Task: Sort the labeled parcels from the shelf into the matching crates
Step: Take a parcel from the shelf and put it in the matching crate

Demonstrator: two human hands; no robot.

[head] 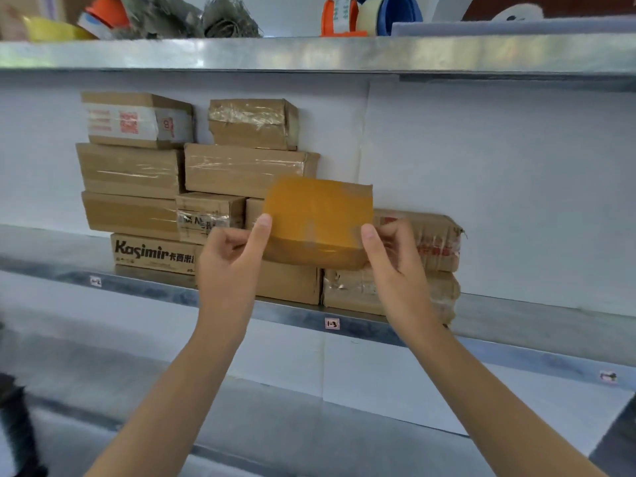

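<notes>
Both hands hold up a small parcel (318, 216) wrapped in orange-yellow tape, in front of the stacked boxes. My left hand (229, 261) pinches its lower left corner, thumb on the front face. On the lower right corner, my right hand (395, 263) grips in the same way. No label shows on the face turned toward me. Behind it, several brown cardboard parcels (246, 168) are stacked on the middle metal shelf (347, 321). One at the top left bears a white label (137, 123). No crate is in view.
A "Kasimir" printed box (155, 253) sits at the bottom left of the stack. Small tags such as "1-3" (332, 323) mark the shelf edge. The upper shelf (309, 53) carries tape rolls, cups and twine. A lower shelf surface lies beneath my arms.
</notes>
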